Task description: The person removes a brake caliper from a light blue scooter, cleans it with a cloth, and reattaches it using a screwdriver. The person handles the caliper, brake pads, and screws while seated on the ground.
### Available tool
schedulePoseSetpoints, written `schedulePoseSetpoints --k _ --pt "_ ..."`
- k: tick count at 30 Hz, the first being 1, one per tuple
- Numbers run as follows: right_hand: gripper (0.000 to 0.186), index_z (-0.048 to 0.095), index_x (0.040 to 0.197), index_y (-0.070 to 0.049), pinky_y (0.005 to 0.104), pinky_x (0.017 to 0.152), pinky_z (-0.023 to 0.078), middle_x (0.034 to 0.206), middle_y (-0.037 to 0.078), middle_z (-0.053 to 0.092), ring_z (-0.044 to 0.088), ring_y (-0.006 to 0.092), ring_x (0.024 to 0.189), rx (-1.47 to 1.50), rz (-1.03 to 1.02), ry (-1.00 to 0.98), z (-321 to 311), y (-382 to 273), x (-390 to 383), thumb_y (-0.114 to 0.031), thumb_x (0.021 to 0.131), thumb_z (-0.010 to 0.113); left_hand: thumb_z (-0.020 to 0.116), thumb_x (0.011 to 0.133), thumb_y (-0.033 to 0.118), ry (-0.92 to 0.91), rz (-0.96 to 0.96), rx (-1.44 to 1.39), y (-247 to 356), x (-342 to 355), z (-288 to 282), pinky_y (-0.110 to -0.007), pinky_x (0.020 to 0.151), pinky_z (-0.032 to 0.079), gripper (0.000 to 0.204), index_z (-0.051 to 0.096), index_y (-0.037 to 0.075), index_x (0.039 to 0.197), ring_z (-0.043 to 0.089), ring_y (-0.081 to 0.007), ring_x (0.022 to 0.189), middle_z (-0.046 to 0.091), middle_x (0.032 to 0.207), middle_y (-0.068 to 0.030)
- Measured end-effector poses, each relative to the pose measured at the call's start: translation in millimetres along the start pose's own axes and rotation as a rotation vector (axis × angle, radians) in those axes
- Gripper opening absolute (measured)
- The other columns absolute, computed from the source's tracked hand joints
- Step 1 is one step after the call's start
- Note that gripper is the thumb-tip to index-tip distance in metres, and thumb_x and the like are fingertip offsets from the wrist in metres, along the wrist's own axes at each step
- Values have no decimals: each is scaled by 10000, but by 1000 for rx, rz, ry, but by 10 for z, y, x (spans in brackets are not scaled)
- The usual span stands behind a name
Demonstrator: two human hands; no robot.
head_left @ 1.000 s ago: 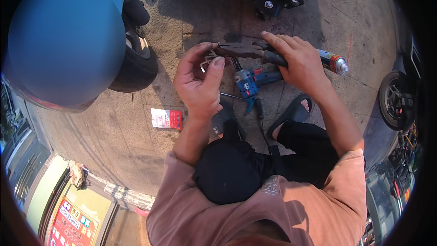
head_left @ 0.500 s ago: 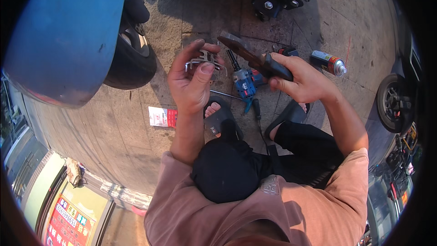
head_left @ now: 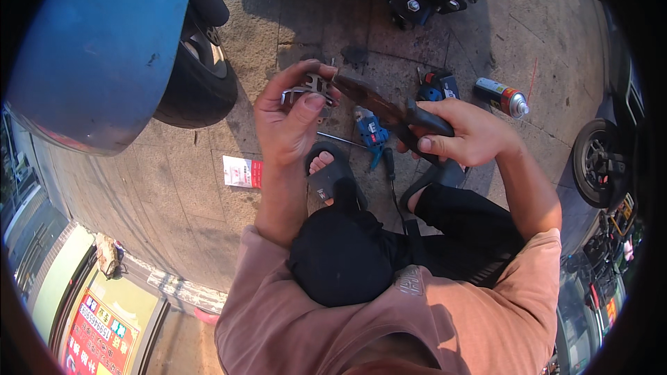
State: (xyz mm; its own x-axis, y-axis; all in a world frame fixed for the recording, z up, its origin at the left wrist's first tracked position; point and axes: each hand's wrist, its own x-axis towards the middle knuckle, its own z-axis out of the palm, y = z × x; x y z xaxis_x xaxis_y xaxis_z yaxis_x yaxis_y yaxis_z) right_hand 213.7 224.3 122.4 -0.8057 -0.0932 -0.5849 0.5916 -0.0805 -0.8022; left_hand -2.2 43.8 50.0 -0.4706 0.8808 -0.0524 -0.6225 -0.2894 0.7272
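Note:
My left hand (head_left: 288,114) is closed, pinching a small silvery metal bracket (head_left: 318,85) with bent prongs between thumb and fingers. Rusty long-nosed pliers (head_left: 372,98) with dark handles are gripped in my right hand (head_left: 469,132). Their tip reaches the bracket's right side, by my left fingertips. Whether the jaws bite on the metal I cannot make out. Beneath the pliers, a blue power tool (head_left: 372,130) lies on the paving, partly covered by them.
A second blue-and-black tool (head_left: 439,85) and a spray can (head_left: 501,97) lie to the right. On the left are a red-and-white packet (head_left: 242,171) and a vehicle's wheel (head_left: 201,90) under a blue body panel (head_left: 104,42). Black machinery (head_left: 420,0) stands ahead; my sandalled foot (head_left: 326,170) is below.
The pliers have come down and left, so their tip now meets the bracket. Their handles look spread wider. My left hand keeps its pinch on the bracket, nearly in place.

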Motion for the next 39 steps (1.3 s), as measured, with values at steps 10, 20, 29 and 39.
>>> schedulePoseSetpoints --k 10,20,29,39 --pt "281 616 1142 -36 354 729 503 852 98 681 659 224 793 -36 -127 15 24 36 22 -221 932 632 715 888 -9 -73 57 109 -1 9 -8 -375 899 583 497 565 -7 1363 684 -275 1055 629 1257 -277" --pt "798 448 1514 -220 434 790 542 1107 105 618 620 322 990 -937 -152 706 272 47 179 -93 788 756 658 910 -53 191 -90 -43 30 20 96 -362 774 591 372 601 -29 1277 705 -231 889 700 1132 -167" --pt "793 452 1519 -198 426 785 529 1091 128 603 612 329 986 -980 -123 761 334 80 259 -30 794 726 661 915 -50 248 -101 -62 -13 31 152 -350 770 599 343 608 -26 1253 715 -229 857 718 1067 -143" --pt "679 522 1389 -90 467 822 509 1046 177 597 631 393 968 -677 -130 733 297 213 347 32 749 712 646 920 -50 259 -82 1 -9 14 207 -349 765 600 316 618 -35 1234 711 -234 861 716 1028 -160"
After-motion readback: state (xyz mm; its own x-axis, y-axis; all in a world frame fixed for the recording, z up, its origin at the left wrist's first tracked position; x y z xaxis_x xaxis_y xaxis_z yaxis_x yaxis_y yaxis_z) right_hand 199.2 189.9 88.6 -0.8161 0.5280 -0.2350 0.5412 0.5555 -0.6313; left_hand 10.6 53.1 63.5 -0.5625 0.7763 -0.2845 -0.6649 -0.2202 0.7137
